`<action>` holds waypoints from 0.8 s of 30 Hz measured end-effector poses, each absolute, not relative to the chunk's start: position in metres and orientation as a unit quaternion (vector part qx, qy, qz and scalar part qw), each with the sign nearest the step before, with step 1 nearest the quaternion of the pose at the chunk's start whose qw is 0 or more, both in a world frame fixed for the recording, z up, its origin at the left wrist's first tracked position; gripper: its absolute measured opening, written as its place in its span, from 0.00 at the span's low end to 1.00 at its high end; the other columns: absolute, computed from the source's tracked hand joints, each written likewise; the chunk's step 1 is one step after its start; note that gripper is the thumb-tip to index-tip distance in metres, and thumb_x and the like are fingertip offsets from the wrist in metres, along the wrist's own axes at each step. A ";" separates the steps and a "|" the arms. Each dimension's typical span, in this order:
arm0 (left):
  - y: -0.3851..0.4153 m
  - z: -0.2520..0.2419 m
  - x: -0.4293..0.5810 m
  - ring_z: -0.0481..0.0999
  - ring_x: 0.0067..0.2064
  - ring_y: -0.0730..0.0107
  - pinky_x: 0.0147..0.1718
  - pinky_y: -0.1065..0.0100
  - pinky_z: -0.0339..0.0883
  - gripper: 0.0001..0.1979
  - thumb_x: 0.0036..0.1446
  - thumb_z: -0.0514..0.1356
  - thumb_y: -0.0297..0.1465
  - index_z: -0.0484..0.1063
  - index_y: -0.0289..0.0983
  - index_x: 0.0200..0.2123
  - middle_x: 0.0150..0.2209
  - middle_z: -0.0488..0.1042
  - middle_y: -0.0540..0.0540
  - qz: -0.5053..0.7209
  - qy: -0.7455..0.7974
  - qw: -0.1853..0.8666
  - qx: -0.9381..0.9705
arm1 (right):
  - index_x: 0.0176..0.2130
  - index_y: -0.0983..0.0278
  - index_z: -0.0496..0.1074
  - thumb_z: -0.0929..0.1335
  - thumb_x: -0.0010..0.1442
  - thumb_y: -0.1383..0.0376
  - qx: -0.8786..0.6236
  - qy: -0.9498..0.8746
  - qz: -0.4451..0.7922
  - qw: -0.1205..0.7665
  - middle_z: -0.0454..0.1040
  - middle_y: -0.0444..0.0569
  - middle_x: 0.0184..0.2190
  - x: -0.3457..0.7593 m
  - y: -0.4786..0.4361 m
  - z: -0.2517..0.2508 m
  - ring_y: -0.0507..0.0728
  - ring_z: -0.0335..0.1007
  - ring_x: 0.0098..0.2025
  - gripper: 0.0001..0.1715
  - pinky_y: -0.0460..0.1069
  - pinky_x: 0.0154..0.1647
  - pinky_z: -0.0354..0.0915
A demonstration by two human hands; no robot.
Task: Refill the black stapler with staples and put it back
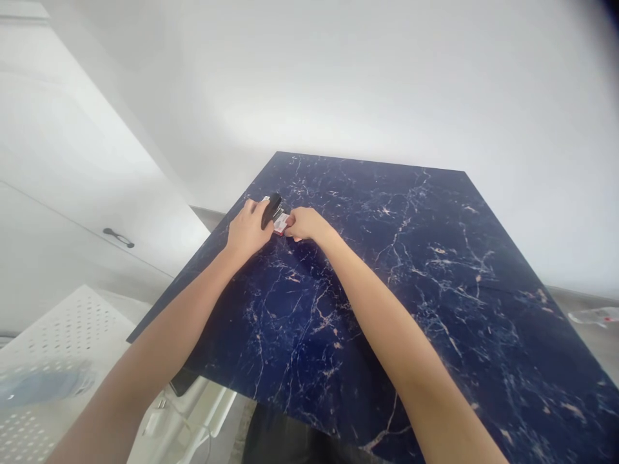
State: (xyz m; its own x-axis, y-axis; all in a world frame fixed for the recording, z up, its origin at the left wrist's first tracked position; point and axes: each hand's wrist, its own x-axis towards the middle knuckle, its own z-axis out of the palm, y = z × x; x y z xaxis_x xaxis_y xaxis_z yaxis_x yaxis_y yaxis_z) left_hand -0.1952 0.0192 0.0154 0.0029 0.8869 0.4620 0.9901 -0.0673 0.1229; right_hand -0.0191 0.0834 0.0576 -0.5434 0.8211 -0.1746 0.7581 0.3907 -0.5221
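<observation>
Both my arms reach out over a dark blue marbled table (411,270) toward its far left edge. My left hand (247,231) is closed round a black stapler (271,209) with a silver base. My right hand (304,223) is closed in a pinch on a small red and white box (281,224) that lies right against the stapler. The two hands are almost touching. What the box contains is too small to make out.
A white cabinet with a dark handle (118,238) stands to the left. A white perforated surface (53,348) with a blue-tinted plastic item sits at lower left. A clear plastic item (597,316) lies beyond the table's right edge. White wall behind.
</observation>
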 end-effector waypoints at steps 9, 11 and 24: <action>0.003 0.020 -0.165 0.72 0.61 0.47 0.62 0.44 0.64 0.18 0.69 0.58 0.36 0.73 0.39 0.59 0.59 0.75 0.38 -0.336 -0.499 0.122 -0.789 | 0.62 0.63 0.70 0.69 0.68 0.55 -0.440 -0.814 0.275 0.261 0.77 0.59 0.56 0.063 0.050 0.026 0.63 0.78 0.53 0.28 0.59 0.58 0.71; -0.010 0.016 -0.141 0.72 0.61 0.50 0.63 0.45 0.63 0.18 0.71 0.57 0.37 0.73 0.38 0.59 0.57 0.76 0.39 -0.331 -0.460 0.067 -0.821 | 0.72 0.62 0.58 0.68 0.68 0.49 -0.418 -0.804 0.301 0.297 0.66 0.63 0.67 0.090 0.023 0.011 0.65 0.74 0.60 0.41 0.63 0.61 0.71; -0.020 0.004 -0.021 0.62 0.72 0.47 0.70 0.54 0.59 0.30 0.68 0.59 0.42 0.66 0.37 0.69 0.72 0.62 0.40 -0.157 -0.283 -0.047 -0.945 | 0.72 0.58 0.62 0.67 0.66 0.43 -0.359 -0.882 0.050 0.300 0.52 0.58 0.76 0.151 -0.049 -0.001 0.77 0.42 0.78 0.43 0.78 0.74 0.47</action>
State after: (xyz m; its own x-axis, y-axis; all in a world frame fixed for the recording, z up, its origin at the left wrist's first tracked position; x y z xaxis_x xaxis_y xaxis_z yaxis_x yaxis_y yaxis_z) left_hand -0.0214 -0.0196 0.0044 0.7907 0.5494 0.2701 0.5201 -0.8356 0.1770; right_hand 0.1505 -0.0491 -0.0012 -0.5623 0.6637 0.4933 0.6040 0.7371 -0.3031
